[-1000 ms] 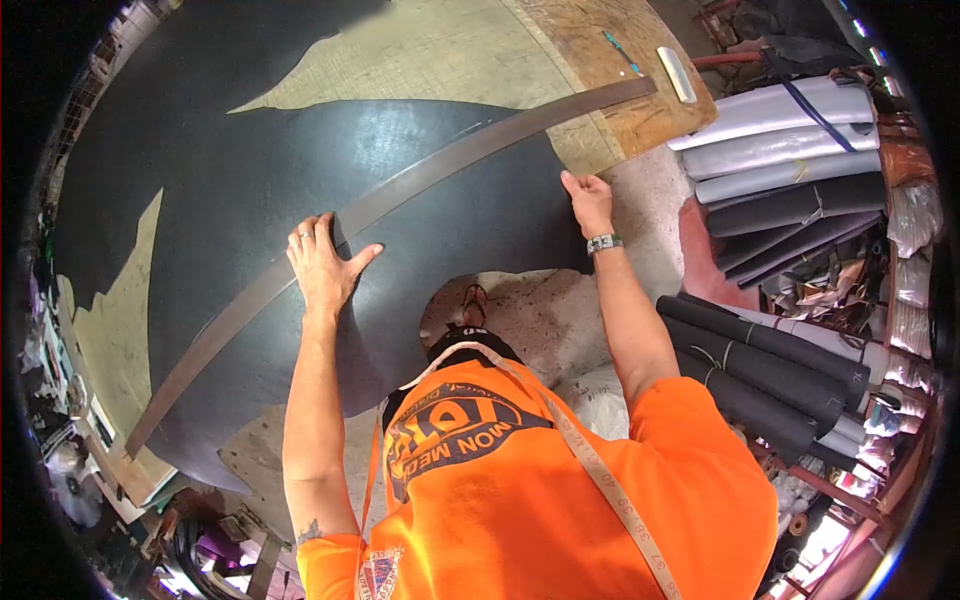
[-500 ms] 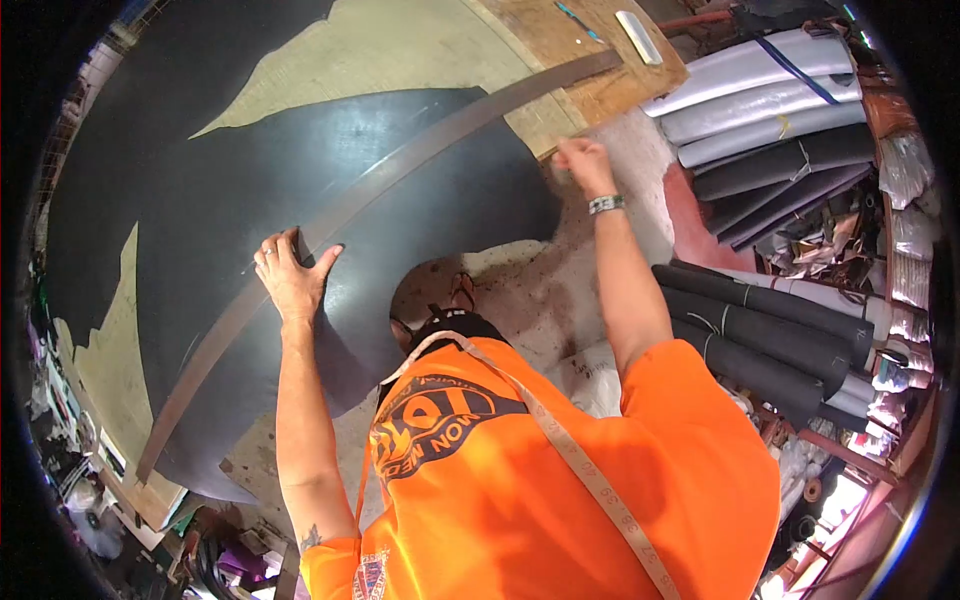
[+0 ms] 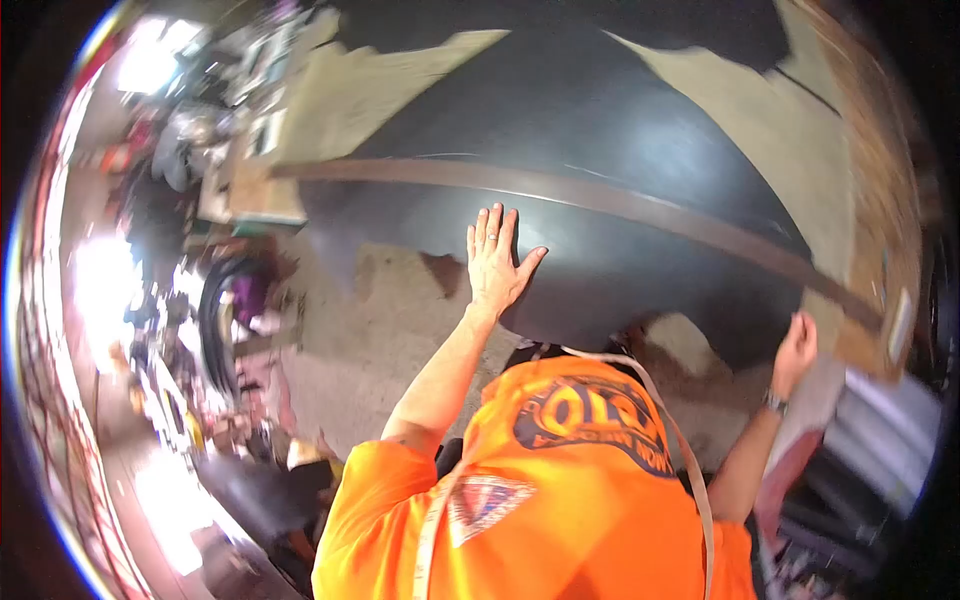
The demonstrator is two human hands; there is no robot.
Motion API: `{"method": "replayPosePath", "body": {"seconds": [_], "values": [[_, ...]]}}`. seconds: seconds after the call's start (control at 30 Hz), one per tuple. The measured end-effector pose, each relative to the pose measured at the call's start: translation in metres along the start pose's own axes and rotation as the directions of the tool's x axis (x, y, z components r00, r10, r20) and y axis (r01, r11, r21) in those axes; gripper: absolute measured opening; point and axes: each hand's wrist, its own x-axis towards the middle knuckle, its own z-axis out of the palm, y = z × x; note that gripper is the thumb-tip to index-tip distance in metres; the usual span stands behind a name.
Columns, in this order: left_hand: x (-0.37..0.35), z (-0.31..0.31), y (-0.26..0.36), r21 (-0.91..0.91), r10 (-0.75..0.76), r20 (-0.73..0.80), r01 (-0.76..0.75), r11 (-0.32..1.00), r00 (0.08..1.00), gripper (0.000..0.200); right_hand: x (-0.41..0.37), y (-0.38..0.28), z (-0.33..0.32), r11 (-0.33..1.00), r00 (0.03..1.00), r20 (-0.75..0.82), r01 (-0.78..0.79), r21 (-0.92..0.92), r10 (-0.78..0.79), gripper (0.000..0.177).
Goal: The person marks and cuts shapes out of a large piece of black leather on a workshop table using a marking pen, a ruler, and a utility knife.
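Observation:
A large black sheet, apparently a leather hide point(image 3: 620, 110), covers much of the table, and its ragged near edge hangs over the side. Across it lies a long brown straightedge point(image 3: 560, 188), which looks bowed in this wide view. My left hand point(image 3: 494, 262) rests flat on the black sheet just below the straightedge, fingers stretched out and thumb apart. Near the sheet's right end, by the table edge, is my right hand point(image 3: 795, 350), its fingers curled closed. Whether anything is inside them is hidden.
Pale board surface point(image 3: 690, 85) shows around the hide. A white block point(image 3: 898, 322) lies on the wooden table end point(image 3: 865, 345) at right. Rolled material point(image 3: 880, 425) is stacked at lower right. Blurred clutter point(image 3: 230, 350) fills the left. A tape measure point(image 3: 688, 440) hangs around my neck.
My view has swung left. My left hand has come off the straightedge onto the black sheet beside it. The right hand stays curled near the table's right end.

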Motion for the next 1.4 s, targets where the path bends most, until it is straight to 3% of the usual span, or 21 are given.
{"method": "replayPosePath", "body": {"seconds": [0.03,0.07,0.1,0.17,0.23,0.3,0.37,0.4,0.43,0.5,0.7,0.9,1.2,1.3,1.33,1.37,1.4], "values": [[0.001,-0.011,-0.027,0.052,-0.055,-0.046,0.057,0.997,0.997,0.075,-0.004,-0.026,0.021,0.999,0.998,0.043,0.042,0.033,-0.044,0.029],[0.004,-0.024,-0.060,0.106,-0.145,-0.093,0.155,0.982,0.985,0.072,-0.008,-0.058,0.040,0.998,0.993,0.113,0.046,-0.051,-0.040,0.029],[0.006,-0.036,-0.096,0.136,-0.229,-0.131,0.246,0.960,0.965,0.070,-0.010,-0.089,0.063,0.980,0.975,0.151,0.176,-0.096,-0.160,0.026],[0.010,-0.061,-0.181,0.113,-0.374,-0.295,0.421,0.900,0.879,0.072,-0.021,-0.146,0.106,0.956,0.933,0.232,0.290,-0.041,-0.274,0.024],[0.015,-0.080,-0.266,0.213,-0.624,-0.431,0.746,0.631,0.651,0.079,-0.033,-0.200,0.149,0.841,0.786,0.352,0.540,0.008,-0.508,0.022],[0.025,-0.104,-0.333,0.188,-0.753,-0.431,0.865,0.465,0.498,0.087,-0.049,-0.247,0.193,0.789,0.668,0.485,0.610,0.077,-0.564,0.026],[0.047,-0.135,-0.370,-0.006,-0.952,-0.217,0.975,0.222,0.216,0.091,-0.063,-0.284,0.241,0.735,0.576,0.545,0.669,0.114,-0.609,0.034],[0.050,-0.140,-0.396,-0.093,-0.974,-0.121,0.975,0.201,0.190,0.095,-0.068,-0.299,0.266,0.705,0.541,0.556,0.698,0.121,-0.631,0.038],[0.042,-0.122,-0.449,-0.244,-0.969,-0.116,0.939,0.242,0.220,0.092,-0.073,-0.313,0.289,0.678,0.504,0.571,0.724,0.130,-0.648,0.042],[0.054,-0.130,-0.433,-0.463,-0.955,-0.115,0.836,0.296,0.274,0.081,-0.083,-0.341,0.325,0.668,0.462,0.645,0.737,0.102,-0.608,0.054],[0.060,-0.121,-0.434,-0.592,-0.959,-0.111,0.758,0.275,0.262,0.066,-0.094,-0.377,0.366,0.695,0.430,0.721,0.712,0.100,-0.544,0.054],[0.067,-0.130,-0.439,-0.599,-0.957,-0.042,0.760,0.254,0.287,0.060,-0.089,-0.383,0.369,0.707,0.416,0.754,0.702,0.088,-0.508,0.047],[0.068,-0.114,-0.442,-0.768,-0.953,-0.049,0.599,0.227,0.298,0.056,-0.090,-0.385,0.370,0.708,0.428,0.732,0.699,0.104,-0.530,0.043],[0.066,-0.116,-0.444,-0.686,-0.934,-0.093,0.657,0.312,0.346,0.058,-0.091,-0.388,0.368,0.714,0.436,0.734,0.694,0.095,-0.521,0.043],[0.067,-0.126,-0.437,-0.261,-0.899,-0.249,0.869,0.420,0.359,0.056,-0.090,-0.389,0.366,0.722,0.446,0.724,0.685,0.102,-0.526,0.042],[0.072,-0.136,-0.422,0.079,-0.808,-0.378,0.885,0.458,0.452,0.052,-0.091,-0.390,0.363,0.730,0.457,0.715,0.674,0.110,-0.530,0.041],[0.076,-0.148,-0.395,0.153,-0.625,-0.501,0.772,0.616,0.599,0.053,-0.091,-0.389,0.357,0.740,0.470,0.703,0.662,0.120,-0.534,0.040]]}}
